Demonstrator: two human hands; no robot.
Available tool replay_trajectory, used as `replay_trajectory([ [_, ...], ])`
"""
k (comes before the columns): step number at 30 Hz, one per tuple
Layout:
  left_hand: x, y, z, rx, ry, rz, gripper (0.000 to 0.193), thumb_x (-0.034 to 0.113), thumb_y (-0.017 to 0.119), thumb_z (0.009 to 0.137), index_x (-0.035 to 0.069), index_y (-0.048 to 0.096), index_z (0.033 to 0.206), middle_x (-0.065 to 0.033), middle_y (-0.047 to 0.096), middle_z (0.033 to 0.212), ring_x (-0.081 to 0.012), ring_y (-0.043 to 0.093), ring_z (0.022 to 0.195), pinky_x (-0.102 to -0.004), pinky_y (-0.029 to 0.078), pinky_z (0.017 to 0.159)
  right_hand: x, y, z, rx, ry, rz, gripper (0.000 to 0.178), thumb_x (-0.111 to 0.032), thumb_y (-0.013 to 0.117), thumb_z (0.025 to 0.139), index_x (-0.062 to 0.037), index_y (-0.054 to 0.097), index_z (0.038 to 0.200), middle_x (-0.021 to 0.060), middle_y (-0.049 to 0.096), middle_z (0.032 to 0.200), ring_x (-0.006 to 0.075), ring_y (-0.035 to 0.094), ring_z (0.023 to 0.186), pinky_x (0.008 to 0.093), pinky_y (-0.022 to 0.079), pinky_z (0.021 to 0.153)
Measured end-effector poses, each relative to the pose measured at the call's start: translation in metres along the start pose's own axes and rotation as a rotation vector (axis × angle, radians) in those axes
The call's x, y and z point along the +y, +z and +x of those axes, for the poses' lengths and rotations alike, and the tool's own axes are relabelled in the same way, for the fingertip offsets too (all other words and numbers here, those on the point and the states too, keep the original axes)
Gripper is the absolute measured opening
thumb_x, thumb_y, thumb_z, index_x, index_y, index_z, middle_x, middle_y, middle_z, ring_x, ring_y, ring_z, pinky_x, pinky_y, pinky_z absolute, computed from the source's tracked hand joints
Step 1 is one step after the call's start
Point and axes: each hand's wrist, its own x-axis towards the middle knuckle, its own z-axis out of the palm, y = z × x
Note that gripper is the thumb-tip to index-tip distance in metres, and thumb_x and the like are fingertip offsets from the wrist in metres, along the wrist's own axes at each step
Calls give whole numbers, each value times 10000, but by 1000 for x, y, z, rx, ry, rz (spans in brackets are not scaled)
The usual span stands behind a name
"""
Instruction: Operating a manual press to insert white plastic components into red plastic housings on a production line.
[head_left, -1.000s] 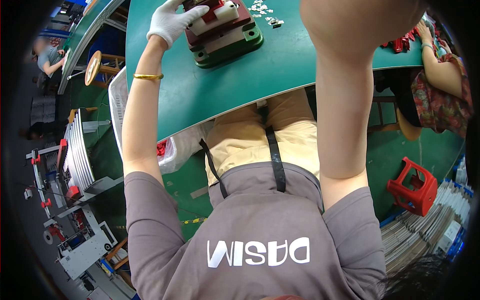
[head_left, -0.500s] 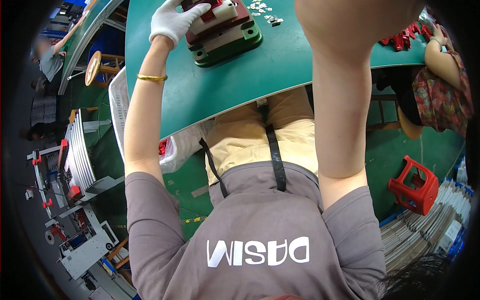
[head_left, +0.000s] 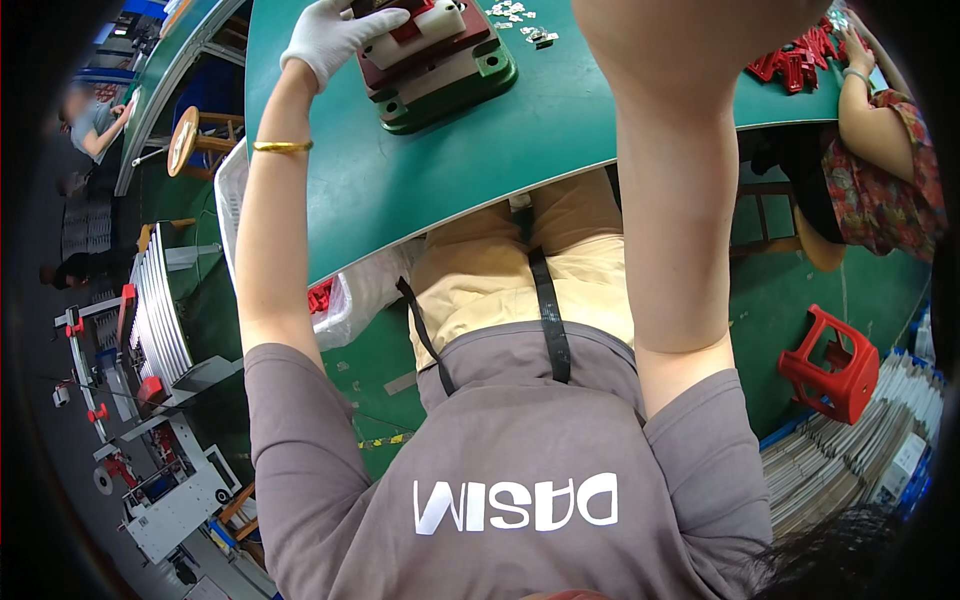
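My left hand [head_left: 328, 42], in a white glove, is at the fixture [head_left: 450, 95] near the table's top left. The fixture has a green base, a dark red plate and cream blocks. My thumb lies across a small red part [head_left: 406, 33] in it, with the fingers bent round its far side. The top edge of the picture cuts off some fingertips. My bare right arm rises close to the camera and hides part of the table; the right hand itself is out of the picture.
Small whitish pieces [head_left: 510, 12] lie right of the fixture on the green table [head_left: 560, 120]. Red parts [head_left: 795, 65] are heaped near another person's arm [head_left: 870, 115] at right. A lined basket [head_left: 335, 318] sits below the table's left edge. A red stool [head_left: 830, 365] stands at right.
The fixture and my left hand appear slightly farther left and higher in the picture, as does the table. The thumb stays on the red part. The right arm has barely shifted.
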Motion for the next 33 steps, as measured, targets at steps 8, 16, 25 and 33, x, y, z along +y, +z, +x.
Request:
replay_trajectory([
  [8,-10,-27,38,-8,129,99,671,193,740,850,49,416,1419,-119,587,1332,-199,594,1157,-370,496,977,7,6,0,3,-25,-18,278,-140,603,874,24,519,665,87,506,536,149,435,443,270,356,456],
  [16,20,-24,29,3,264,213,765,207,743,854,64,327,1481,-123,555,1375,-186,590,1171,-354,507,963,14,18,2,8,-56,-11,282,-137,606,865,22,515,651,90,501,529,155,435,440,274,356,454],
  [25,48,-11,5,-95,216,218,679,214,741,858,43,387,1411,-111,576,1295,-175,594,1116,-338,504,933,16,28,4,5,-95,-4,287,-135,610,856,20,510,636,93,495,521,162,435,435,278,355,452],
  [33,49,-13,-1,-262,57,161,499,217,737,862,1,537,1264,-90,629,1140,-166,603,1020,-321,493,893,16,34,8,2,-134,0,291,-132,612,847,18,505,622,96,490,515,168,435,432,281,355,451],
])
